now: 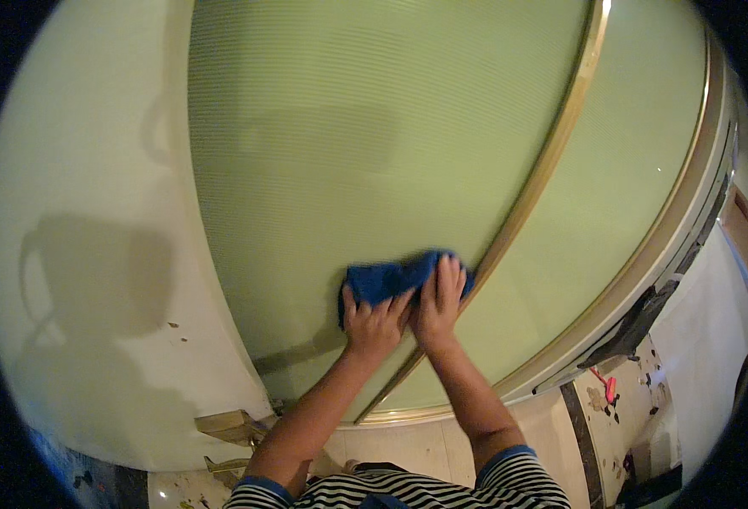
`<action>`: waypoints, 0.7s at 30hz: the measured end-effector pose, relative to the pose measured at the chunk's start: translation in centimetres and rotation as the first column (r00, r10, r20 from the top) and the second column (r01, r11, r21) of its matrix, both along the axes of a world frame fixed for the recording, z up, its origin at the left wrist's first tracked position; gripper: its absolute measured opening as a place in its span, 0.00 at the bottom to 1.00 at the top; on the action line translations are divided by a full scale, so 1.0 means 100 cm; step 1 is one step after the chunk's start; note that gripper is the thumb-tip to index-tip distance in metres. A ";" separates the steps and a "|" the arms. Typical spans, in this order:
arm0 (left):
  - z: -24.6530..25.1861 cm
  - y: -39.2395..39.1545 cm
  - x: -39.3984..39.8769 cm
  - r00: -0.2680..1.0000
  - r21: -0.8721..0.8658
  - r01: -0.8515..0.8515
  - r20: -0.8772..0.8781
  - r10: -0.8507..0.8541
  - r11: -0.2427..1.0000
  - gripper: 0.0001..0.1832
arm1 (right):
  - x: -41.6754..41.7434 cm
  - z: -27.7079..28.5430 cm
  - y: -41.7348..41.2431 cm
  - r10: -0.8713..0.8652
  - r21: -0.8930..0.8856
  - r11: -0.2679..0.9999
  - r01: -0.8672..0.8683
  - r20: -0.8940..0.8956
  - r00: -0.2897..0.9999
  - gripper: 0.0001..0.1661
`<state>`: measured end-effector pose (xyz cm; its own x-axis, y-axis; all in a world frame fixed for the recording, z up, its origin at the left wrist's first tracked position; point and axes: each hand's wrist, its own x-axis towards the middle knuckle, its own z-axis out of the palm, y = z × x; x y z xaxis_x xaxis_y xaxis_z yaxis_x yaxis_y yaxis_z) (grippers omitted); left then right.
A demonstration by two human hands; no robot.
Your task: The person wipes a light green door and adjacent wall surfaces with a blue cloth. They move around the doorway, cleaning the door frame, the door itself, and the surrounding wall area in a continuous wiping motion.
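A crumpled blue cloth [377, 280] lies against a pale green ribbed panel [361, 172], close to a gold-coloured frame bar [549, 159]. My left hand [374, 327] holds the left part of the cloth, fingers spread over its lower edge. Just beside it, my right hand [439, 302] presses the right end of the cloth flat, its fingers pointing up the panel near the bar. Part of the cloth is hidden under both hands.
A second green panel [628, 191] lies right of the bar. To the left is a cream wall [94, 178] bearing shadows. A brass-coloured door handle [230, 467] stands low at left. On the floor at right are scattered debris, a pink-red object [610, 389] and a white sheet [698, 343].
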<state>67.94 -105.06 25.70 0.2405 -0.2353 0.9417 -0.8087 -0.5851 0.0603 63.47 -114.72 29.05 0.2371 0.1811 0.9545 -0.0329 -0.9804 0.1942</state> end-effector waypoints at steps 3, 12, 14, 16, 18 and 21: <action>0.066 -0.006 0.000 0.999 -0.060 0.002 0.032 0.000 0.998 0.21 | 0.002 0.074 -0.002 0.075 -0.086 0.994 -0.066 0.102 0.992 0.16; 0.077 -0.016 0.009 0.986 -0.080 -0.055 0.155 0.067 0.995 0.17 | -0.009 0.092 -0.005 0.091 -0.180 0.982 -0.066 0.135 0.987 0.17; 0.029 -0.035 0.002 0.988 -0.056 -0.064 0.135 0.071 0.996 0.18 | -0.022 0.052 -0.019 0.133 -0.175 0.976 -0.131 -0.001 0.991 0.16; 0.000 -0.035 -0.004 0.974 -0.054 -0.158 0.158 0.165 0.986 0.19 | -0.029 0.038 -0.017 0.230 -0.177 0.954 -0.240 -0.075 0.970 0.16; -0.007 -0.035 -0.006 0.967 -0.052 -0.192 0.158 0.198 0.980 0.19 | -0.037 0.039 -0.017 0.327 -0.160 0.925 -0.344 -0.124 0.937 0.15; 0.013 -0.044 -0.012 0.987 -0.034 -0.072 0.139 0.076 0.997 0.19 | -0.044 0.051 -0.033 0.349 -0.174 0.927 -0.333 0.069 0.935 0.14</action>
<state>66.79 -109.44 27.01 0.1211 -0.1938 0.9735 -0.7651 -0.6431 -0.0328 59.10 -117.98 34.17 0.0422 0.3840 0.9224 0.2712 -0.8929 0.3594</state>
